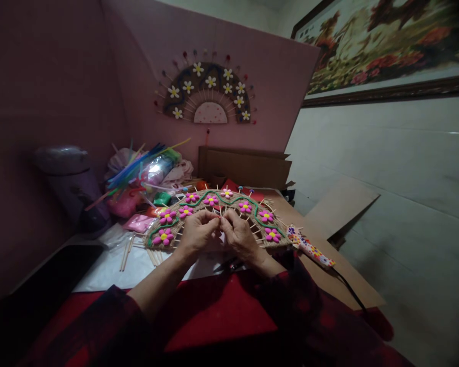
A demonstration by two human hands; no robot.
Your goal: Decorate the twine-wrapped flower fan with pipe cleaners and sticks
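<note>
My left hand [197, 233] and right hand [240, 235] meet fingertip to fingertip, pinching a small stick [221, 213] over the flowered fan craft [214, 216].

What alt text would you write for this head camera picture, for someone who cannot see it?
Two hands, left hand and right hand, meet fingertip to fingertip over a fan-shaped straw craft with pink flowers and green cord. A finished fan hangs on the pink wall behind; a glue gun lies to the right.
</note>
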